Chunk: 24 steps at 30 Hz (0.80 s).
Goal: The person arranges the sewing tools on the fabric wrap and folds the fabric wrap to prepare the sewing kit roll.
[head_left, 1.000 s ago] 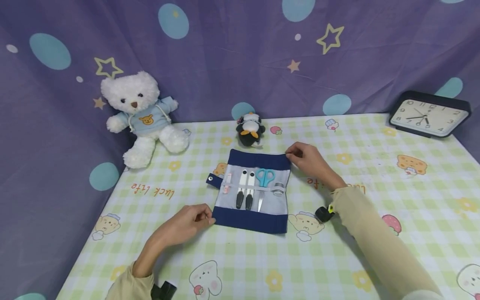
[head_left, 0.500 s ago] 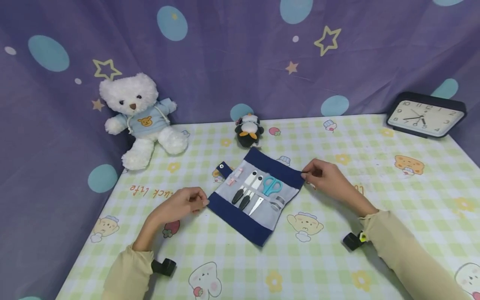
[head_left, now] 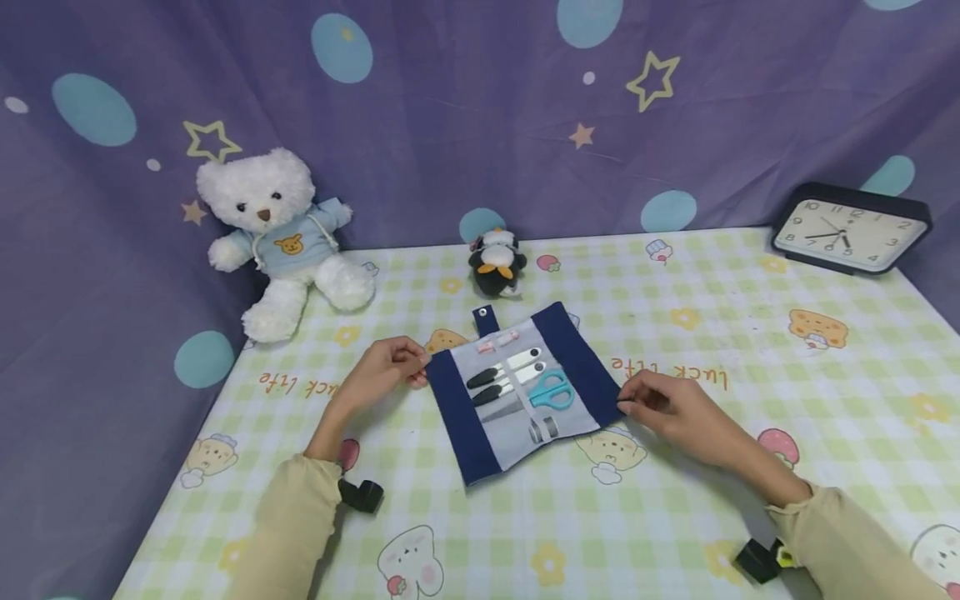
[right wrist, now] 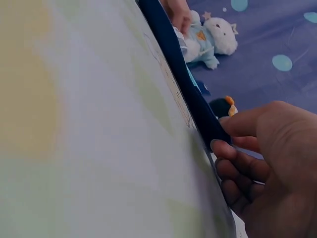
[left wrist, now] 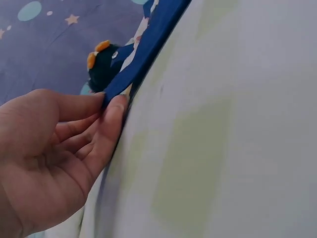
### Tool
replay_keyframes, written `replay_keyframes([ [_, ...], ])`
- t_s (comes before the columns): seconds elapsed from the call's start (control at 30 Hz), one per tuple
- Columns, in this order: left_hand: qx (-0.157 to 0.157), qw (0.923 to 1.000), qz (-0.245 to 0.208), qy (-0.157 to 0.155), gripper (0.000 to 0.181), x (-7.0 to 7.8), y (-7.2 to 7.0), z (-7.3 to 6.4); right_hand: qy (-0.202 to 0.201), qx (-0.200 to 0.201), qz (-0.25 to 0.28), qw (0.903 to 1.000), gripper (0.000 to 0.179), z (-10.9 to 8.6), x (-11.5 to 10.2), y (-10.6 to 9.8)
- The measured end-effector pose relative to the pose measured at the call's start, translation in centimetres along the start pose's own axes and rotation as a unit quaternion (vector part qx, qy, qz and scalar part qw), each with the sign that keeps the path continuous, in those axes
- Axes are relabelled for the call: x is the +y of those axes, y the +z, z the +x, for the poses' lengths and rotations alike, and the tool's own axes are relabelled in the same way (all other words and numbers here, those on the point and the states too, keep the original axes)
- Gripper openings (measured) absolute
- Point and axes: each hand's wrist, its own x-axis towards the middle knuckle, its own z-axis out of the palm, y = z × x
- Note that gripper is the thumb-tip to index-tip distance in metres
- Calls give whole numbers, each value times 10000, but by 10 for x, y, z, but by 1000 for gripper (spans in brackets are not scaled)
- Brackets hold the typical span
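Observation:
An unfolded navy sewing kit pouch [head_left: 577, 358] with a grey lining lies turned at an angle in the head view. Under its elastic strap sit blue-handled scissors [head_left: 552, 390], two white tools with black tips [head_left: 501, 374], small pink items [head_left: 498, 342] and a grey spool-like item [head_left: 543, 429]. My left hand [head_left: 386, 371] pinches the pouch's left corner between thumb and finger, as the left wrist view also shows. At the opposite right corner, my right hand [head_left: 675, 412] pinches the navy edge. The snap tab [head_left: 484, 318] points toward the back.
A white teddy bear [head_left: 281, 237] in a blue hoodie sits at the back left. Behind the pouch is a penguin plush [head_left: 497, 262]. A black-framed clock [head_left: 851, 229] stands at the back right, against a purple curtain [head_left: 480, 125]. A checked cloth [head_left: 637, 533] covers the table.
The pouch has been turned clockwise on the table, its tab swinging from the left side to the back. My left hand has moved away from me and my right hand toward me, both still pinching corners.

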Motion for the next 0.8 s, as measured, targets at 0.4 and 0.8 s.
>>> replay_keyframes([
  [0.4, 1000, 9942, 258, 300, 17, 9, 21, 42, -504, -453, -37, 9977, 13, -24, -14, 13],
  [0.8, 1196, 9911, 553, 182, 15, 13, 29, 55, -562, -399, -346, 9970, 17, -27, -18, 14],
])
